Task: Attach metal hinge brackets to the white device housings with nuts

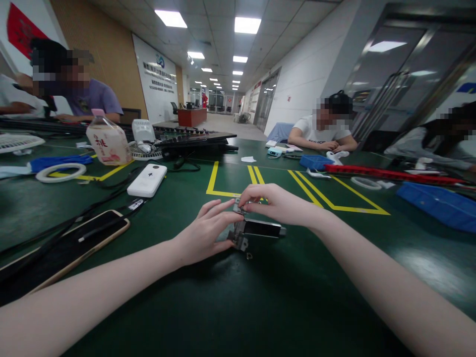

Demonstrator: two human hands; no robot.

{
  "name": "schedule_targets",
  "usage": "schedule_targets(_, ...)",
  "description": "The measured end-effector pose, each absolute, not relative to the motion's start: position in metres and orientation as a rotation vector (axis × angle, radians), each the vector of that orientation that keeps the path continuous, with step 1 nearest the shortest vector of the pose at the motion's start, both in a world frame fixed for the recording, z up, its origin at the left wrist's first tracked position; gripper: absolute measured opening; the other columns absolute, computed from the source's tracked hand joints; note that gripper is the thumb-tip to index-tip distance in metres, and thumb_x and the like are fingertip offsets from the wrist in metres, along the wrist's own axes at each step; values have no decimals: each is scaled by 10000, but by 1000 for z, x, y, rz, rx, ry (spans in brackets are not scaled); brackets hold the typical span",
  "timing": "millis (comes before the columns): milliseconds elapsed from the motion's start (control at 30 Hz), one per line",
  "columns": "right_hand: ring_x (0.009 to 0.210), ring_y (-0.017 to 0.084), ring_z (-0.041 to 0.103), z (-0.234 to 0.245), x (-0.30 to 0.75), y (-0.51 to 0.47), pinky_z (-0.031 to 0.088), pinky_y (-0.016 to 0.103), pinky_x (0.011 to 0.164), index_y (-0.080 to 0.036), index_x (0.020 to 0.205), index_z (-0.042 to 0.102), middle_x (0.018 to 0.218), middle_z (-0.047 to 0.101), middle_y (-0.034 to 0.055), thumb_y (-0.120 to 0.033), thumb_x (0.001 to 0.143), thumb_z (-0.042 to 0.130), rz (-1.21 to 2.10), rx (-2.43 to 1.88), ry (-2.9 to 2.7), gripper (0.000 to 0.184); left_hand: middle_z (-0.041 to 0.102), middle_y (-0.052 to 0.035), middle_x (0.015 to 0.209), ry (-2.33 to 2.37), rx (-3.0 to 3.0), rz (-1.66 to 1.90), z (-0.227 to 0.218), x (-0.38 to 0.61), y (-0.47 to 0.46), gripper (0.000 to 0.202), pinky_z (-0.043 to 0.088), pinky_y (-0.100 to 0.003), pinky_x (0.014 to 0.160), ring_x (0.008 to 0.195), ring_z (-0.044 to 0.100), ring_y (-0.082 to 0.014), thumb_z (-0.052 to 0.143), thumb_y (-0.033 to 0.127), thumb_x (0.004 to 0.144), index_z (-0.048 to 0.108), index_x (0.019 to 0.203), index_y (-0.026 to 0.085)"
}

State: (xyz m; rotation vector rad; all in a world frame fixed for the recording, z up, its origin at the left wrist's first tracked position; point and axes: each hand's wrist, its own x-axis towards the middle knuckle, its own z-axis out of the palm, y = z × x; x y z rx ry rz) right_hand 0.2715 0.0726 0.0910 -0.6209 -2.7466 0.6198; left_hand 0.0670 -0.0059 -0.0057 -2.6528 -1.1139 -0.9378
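A metal hinge-like bracket (262, 228) is near the middle of the green table, with a long dark glossy arm pointing right and a holed cross plate at its left end. My left hand (206, 230) grips the left side of that plate, thumb low and fingers above. At the plate's far end, my right hand (269, 202) is closed in a pinch, fingertips bent down onto it. Whether the right fingers also hold a small part is hidden. A small metal ring-shaped bit (249, 256) shows just below the bracket's near end.
Left of my hands are a white power bank (148, 180), a phone (67, 250) with cables across it, a tape roll (61, 172) and a drink bottle (107, 139). Blue trays (437, 206) lie right. Yellow tape marks (230, 193) the table. Other people sit around it.
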Motion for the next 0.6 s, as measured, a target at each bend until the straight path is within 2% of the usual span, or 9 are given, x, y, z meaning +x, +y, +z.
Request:
schedule_targets(233, 913, 155, 612, 92, 279, 82, 479, 301, 843, -197, 1021, 711, 999, 667, 53, -268, 855, 569, 817, -524, -2734, 229, 589, -87, 1279, -1088, -2692, -961, -1, 69, -9, 376, 349, -419, 1045, 1303, 431, -239, 609, 225, 853, 467, 1201, 209)
schedule_targets(600, 895, 160, 609, 91, 278, 81, 478, 303, 828, -171, 894, 718, 943, 666, 52, -306, 812, 633, 800, -568, -2701, 179, 631, -59, 1224, -1036, -2698, -946, 1, 70, -10, 304, 372, -371, 1030, 1247, 484, -220, 612, 232, 855, 521, 1144, 211)
